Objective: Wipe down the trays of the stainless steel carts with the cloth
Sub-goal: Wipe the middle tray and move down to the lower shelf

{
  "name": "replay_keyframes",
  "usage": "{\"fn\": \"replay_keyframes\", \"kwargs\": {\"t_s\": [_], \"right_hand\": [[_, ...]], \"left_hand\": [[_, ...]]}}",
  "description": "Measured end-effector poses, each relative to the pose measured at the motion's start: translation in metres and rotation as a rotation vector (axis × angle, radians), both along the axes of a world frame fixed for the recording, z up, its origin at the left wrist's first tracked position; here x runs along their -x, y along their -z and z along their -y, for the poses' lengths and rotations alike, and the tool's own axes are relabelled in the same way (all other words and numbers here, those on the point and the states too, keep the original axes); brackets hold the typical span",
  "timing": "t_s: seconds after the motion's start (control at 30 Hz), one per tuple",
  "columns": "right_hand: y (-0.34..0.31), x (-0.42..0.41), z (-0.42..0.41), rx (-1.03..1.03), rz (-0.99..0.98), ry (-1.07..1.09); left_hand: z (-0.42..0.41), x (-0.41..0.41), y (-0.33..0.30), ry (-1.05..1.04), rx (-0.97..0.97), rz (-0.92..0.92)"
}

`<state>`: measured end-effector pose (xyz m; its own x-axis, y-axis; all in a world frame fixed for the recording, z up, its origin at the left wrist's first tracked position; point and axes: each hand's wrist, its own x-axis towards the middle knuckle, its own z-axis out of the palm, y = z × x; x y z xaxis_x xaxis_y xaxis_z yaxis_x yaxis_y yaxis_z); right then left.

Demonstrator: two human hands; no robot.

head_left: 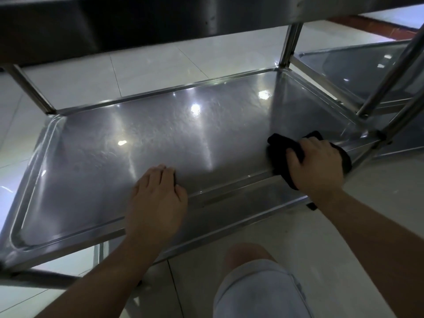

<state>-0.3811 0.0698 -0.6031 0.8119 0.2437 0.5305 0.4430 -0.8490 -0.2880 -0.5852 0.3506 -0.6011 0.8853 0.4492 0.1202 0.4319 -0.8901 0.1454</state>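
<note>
Pale tiled floor (pixel 298 237) under everything, glossy. Stainless cart (pixel 29 88) in front of the person, upper shelf (pixel 114 26) overhead and dark. Lower tray (pixel 142 134) is the wide steel pan with a raised rim and light glare on it; it lies under both hands. Second cart tray (pixel 358 65) sits beyond the right hand, past the corner posts. Person crouches, bare knee and light shorts (pixel 257 283) below the right forearm. Left hand (pixel 158 198) rests over the tray's near rim, fingers bent down onto the pan, nothing in its grip. Right hand (pixel 319 166) has its grip closed round the black cloth (pixel 282 145), fingers curled over it, pressing it on the tray's near right rim. Cloth sticks out ahead of and under that hand.
</note>
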Motion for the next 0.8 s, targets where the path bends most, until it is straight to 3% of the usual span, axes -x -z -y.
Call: {"fn": "replay_keyframes", "kwargs": {"t_s": [0.3,0.5,0.8], "right_hand": [[0.010,0.133,-0.130,-0.003,-0.077,-0.279],[0.006,0.125,-0.122,0.103,0.036,-0.446],[-0.008,0.043,-0.037,0.167,-0.014,-0.142]], "left_hand": [[-0.006,0.000,0.000,0.003,0.087,0.022],[-0.013,0.002,-0.003,0.040,0.145,0.027],[-0.006,-0.002,-0.004,-0.010,0.201,0.038]]}}
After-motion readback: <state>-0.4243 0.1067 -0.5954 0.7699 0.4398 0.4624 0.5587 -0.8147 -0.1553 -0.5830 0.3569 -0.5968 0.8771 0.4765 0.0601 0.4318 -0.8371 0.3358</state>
